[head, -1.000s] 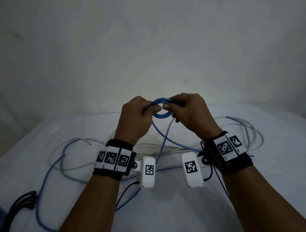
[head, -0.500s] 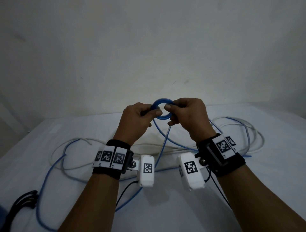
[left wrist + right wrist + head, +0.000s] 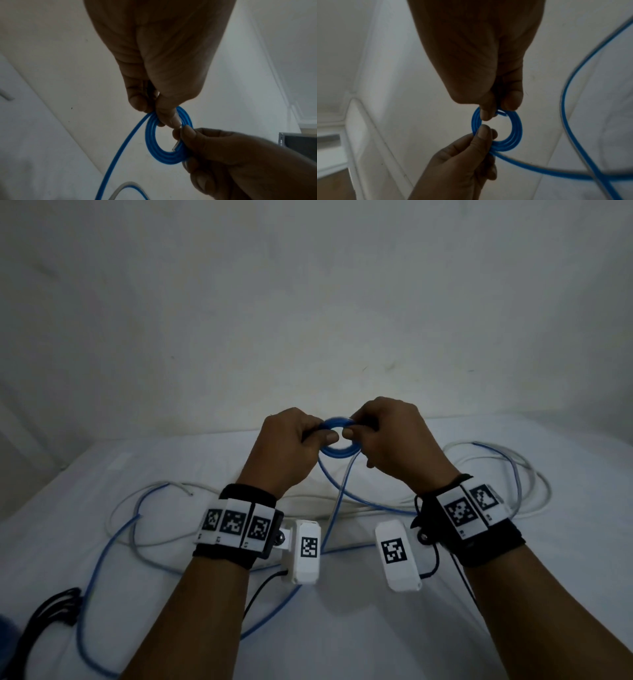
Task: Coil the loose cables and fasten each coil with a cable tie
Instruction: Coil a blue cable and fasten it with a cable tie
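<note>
A small coil of blue cable (image 3: 337,451) is held up above the white table between both hands. My left hand (image 3: 322,434) pinches its left side with thumb and fingers. My right hand (image 3: 352,432) pinches its right side. In the left wrist view the left hand (image 3: 154,112) pinches the top of the coil (image 3: 150,135), and the right hand (image 3: 223,155) holds the other side, where a pale cable end lies. In the right wrist view the right hand (image 3: 498,111) grips the coil (image 3: 517,128). The loose tail (image 3: 334,508) hangs down to the table.
Uncoiled blue cable (image 3: 99,553) and white cable (image 3: 534,487) sprawl in loops over the white table (image 3: 342,628) on both sides of my arms. A bundle of black cable ties (image 3: 51,607) lies at the near left edge. A plain wall stands behind.
Both hands stay on the blue coil. The right hand has turned at the wrist and shifted its pinch on the coil, and the coil sits slightly lower in the view.
</note>
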